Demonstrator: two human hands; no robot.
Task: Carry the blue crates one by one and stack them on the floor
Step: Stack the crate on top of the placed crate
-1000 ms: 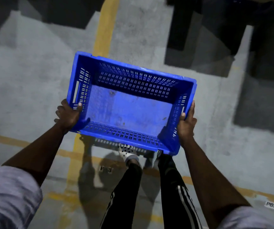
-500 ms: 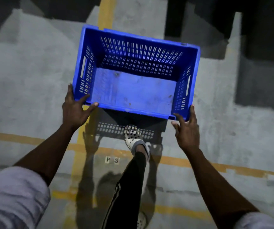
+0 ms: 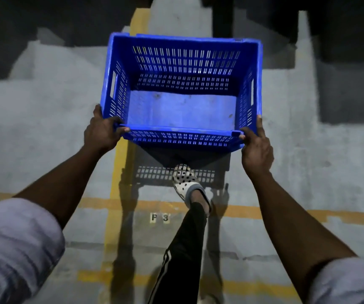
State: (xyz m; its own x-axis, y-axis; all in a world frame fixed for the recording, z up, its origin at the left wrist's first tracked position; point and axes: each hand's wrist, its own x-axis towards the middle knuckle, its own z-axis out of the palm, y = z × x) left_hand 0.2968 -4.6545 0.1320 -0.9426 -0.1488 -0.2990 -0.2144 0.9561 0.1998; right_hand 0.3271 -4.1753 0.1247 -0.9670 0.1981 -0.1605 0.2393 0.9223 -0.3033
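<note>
An empty blue crate (image 3: 181, 110) with slotted walls hangs in the air ahead of me, open side up, its shadow on the floor beneath. My left hand (image 3: 102, 131) grips its near left corner, thumb over the rim. At the near right corner my right hand (image 3: 256, 148) holds the rim and side wall. No other crate is in view.
Grey concrete floor (image 3: 45, 128) with yellow painted lines (image 3: 119, 172) and a "P 3" marking (image 3: 160, 217). My leg in black trousers with a white perforated clog (image 3: 185, 178) steps forward under the crate. Dark shadows or objects lie along the far edge.
The crate has levelled out and squared up in front of me, held further out. Both hands have shifted from the side walls to the near corners. My foot has stepped forward.
</note>
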